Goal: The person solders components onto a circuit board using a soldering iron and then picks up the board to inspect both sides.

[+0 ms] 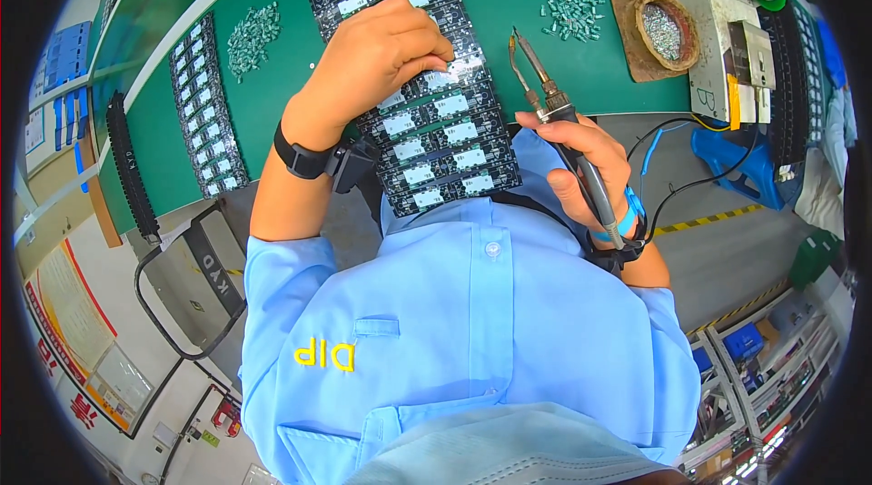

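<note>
Two hands are at work over a long panel of circuit boards that runs from the far side of the green bench down to our chest. Our left hand lies curled on the upper middle of the panel, fingertips pressed onto one board, a black band around its wrist. Our right hand is just beside the panel's right edge, closed around the dark handle of a soldering iron whose tip points up and away, clear of the boards; a blue strap circles that wrist.

Each board in the panel carries a small white rectangular label, so the strip reads as a column of pale tags on black. We see a second panel of boards with the same white tags well to the left on the bench, and a heap of small silver parts between the two panels. Another heap of silver parts lies at upper right, near a round brown dish of metal wool on a brown pad. Beside that stands a white box-like stand with a yellow strip on its side.

At lower left, a pale poster with red edging hangs at floor level, and blue bins sit on shelving at lower right. Yellow embroidered lettering marks the chest of our light blue shirt.
</note>
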### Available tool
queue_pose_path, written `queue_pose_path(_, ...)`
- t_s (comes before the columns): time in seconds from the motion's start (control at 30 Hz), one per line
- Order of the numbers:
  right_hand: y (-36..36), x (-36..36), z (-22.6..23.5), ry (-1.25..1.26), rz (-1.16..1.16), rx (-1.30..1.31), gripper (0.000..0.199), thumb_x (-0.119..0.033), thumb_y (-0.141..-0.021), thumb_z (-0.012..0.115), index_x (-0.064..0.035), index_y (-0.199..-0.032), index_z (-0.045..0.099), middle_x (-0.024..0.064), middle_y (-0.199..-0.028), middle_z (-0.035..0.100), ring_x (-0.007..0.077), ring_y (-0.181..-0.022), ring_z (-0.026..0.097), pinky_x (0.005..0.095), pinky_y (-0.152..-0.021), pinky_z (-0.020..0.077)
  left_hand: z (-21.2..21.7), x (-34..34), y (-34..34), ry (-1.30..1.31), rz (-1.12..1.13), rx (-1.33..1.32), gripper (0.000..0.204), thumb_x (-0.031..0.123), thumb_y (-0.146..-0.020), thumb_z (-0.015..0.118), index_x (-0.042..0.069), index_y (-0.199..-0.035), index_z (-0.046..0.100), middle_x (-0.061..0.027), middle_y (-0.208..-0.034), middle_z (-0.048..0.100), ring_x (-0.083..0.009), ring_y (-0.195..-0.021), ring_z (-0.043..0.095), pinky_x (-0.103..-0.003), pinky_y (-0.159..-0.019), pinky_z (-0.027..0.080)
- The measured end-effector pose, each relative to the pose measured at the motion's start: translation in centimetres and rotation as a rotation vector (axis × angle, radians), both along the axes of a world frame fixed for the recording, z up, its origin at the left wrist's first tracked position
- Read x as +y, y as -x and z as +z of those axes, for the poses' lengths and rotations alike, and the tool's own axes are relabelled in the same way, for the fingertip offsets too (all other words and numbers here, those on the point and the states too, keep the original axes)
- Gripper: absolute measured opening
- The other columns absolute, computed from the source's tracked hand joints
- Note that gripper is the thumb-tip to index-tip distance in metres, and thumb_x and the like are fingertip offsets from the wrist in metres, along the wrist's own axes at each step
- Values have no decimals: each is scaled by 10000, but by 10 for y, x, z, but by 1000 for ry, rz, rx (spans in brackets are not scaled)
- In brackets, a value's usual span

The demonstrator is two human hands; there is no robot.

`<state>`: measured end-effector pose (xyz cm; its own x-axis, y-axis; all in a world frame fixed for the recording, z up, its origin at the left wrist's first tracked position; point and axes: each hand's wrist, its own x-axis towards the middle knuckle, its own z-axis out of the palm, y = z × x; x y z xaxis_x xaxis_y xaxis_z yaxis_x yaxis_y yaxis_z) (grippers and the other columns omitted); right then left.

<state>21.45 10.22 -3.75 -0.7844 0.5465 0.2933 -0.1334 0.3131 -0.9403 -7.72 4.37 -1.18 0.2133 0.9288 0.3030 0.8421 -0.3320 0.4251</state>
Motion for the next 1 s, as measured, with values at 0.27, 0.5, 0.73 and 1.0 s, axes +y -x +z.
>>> queue_pose_path(0.27, 3, -3, 0, 33, -7, 11, 513, -405, -934, 647, 62, -1140, 588, 272, -1115, 662, 343, -1072, 662, 403, -921, 514, 2, -2, 4, 14, 25, -36, 137, 202, -738, 770, 124, -830, 706, 14, -806, 653, -199, -784, 602, -320, -673, 506)
queue_pose_path(0.5, 2, -9, 3, 113, -39, 5, 616, -520, -950, 560, 59, -1161, 585, 256, -1125, 658, 326, -1042, 672, 389, -907, 523, 1, -3, 11, 28, 12, -92, 119, 177, -746, 764, 116, -829, 706, 10, -804, 652, -202, -782, 603, -326, -669, 505)
queue_pose_path(0.73, 6, -17, 1, 128, -283, 59, 812, -691, -926, 431, 56, -1224, 543, 158, -1057, 651, 198, -911, 644, 308, -810, 515, -4, -6, 5, 80, 10, -111, 106, 172, -756, 755, 114, -828, 703, 9, -792, 634, -199, -788, 609, -332, -672, 514)
queue_pose_path(1.0, 10, -20, -2, 176, -237, -28, 609, -553, -940, 569, 10, -1171, 550, 102, -941, 630, 135, -776, 584, 263, -690, 475, -3, -4, 3, 86, 3, -119, 132, 65, -728, 771, 68, -830, 687, -39, -810, 638, -227, -788, 614, -329, -678, 505)
